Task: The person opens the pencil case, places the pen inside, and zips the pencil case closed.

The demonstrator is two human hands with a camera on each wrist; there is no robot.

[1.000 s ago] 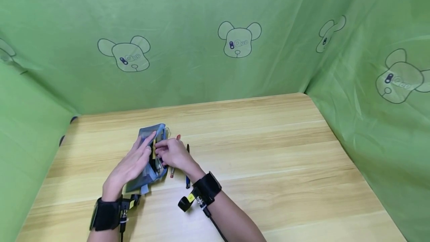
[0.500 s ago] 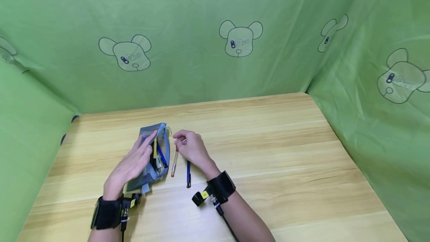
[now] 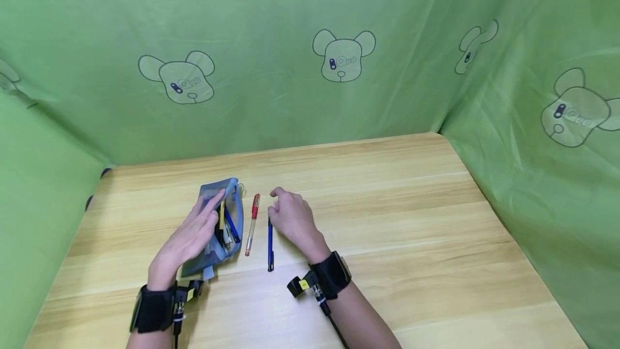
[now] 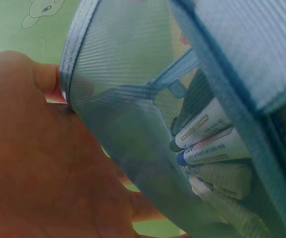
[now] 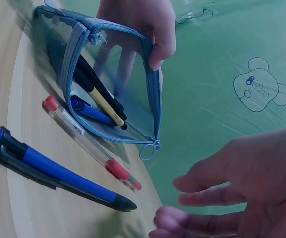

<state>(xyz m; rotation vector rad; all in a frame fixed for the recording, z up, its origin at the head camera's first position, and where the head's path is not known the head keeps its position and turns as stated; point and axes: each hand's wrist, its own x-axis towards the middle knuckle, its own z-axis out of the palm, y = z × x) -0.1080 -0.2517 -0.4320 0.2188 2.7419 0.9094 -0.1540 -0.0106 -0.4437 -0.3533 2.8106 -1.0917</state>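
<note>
A blue mesh pencil case (image 3: 194, 267) lies on the left part of the table, its zip opening facing right. My left hand (image 3: 191, 236) holds the upper rim, thumb over the zip edge and fingers behind the mesh. Inside are a yellow-and-black pen (image 5: 103, 105), a blue pen (image 5: 94, 110) and white-barrelled markers (image 4: 217, 148). My right hand (image 3: 293, 220) hovers just right of the case with fingers loosely bent and nothing between them. Below it lies a blue pen with black ends (image 5: 63, 171). Between that pen and the case is a clear pen with a red cap (image 3: 253, 225).
The wooden table (image 3: 387, 220) stretches away to the right. Green cloth walls (image 3: 271, 112) with bear-head outlines enclose its back and sides. A metal ring (image 5: 147, 151) hangs from the zip end of the case.
My right hand has come out of the case and moved right, past the red-capped pen to above the blue pen. The left hand stays on the case rim.
</note>
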